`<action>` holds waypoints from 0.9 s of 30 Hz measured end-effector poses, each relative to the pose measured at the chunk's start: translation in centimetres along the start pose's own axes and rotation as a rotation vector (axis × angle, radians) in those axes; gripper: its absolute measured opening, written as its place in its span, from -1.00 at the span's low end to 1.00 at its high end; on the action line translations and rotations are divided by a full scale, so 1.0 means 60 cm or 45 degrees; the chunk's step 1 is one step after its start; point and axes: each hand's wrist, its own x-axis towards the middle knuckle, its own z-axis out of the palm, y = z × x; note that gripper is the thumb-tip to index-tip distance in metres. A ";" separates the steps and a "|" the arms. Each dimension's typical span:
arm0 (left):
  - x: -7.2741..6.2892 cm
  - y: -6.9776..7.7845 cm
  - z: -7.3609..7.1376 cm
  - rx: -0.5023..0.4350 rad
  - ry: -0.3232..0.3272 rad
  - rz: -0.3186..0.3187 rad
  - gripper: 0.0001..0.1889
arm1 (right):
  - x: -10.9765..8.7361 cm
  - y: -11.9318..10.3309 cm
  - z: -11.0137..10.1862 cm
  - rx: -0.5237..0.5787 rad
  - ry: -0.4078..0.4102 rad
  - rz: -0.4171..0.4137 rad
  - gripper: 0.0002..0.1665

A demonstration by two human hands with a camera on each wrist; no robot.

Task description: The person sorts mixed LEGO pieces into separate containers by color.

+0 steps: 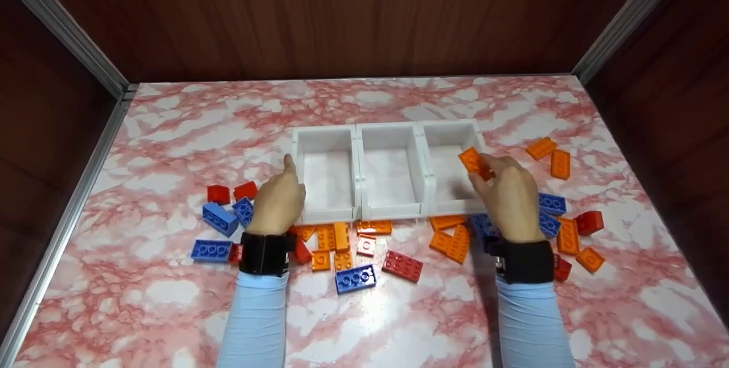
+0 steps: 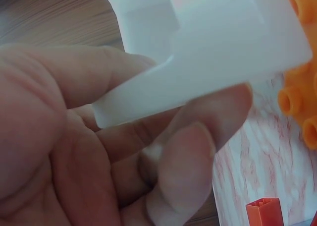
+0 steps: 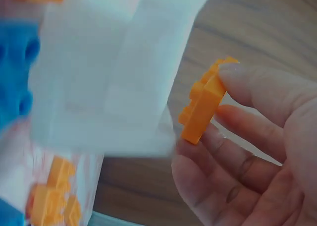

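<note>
My right hand pinches an orange toy brick between thumb and fingers, over the right compartment of a white three-part bin. In the right wrist view the brick's studs face the bin wall. At the bin's left end, my left hand holds the wall, thumb over the rim and the other fingers against the outside. All three compartments show bare floors in the head view.
Orange, blue and red bricks lie in front of the bin, among them a red brick and a blue brick. More lie left, near a light blue brick, and right, near an orange brick. Dark panels wall the table.
</note>
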 end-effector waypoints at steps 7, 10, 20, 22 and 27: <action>0.000 0.001 -0.001 0.008 -0.006 -0.005 -0.28 | 0.000 -0.013 0.027 -0.015 -0.083 -0.055 -0.58; 0.000 0.001 -0.001 0.008 -0.005 0.003 -0.28 | -0.001 -0.014 0.036 -0.016 -0.125 -0.060 -0.60; 0.001 0.001 -0.001 0.008 -0.015 -0.001 -0.27 | -0.005 -0.010 0.056 0.019 -0.203 -0.057 -0.66; 0.001 0.002 -0.001 0.005 -0.019 -0.012 -0.27 | -0.006 -0.010 0.060 0.012 -0.246 -0.040 -0.63; 0.001 0.003 -0.001 -0.001 -0.023 -0.023 -0.27 | -0.007 -0.009 0.063 -0.008 -0.331 0.001 -0.63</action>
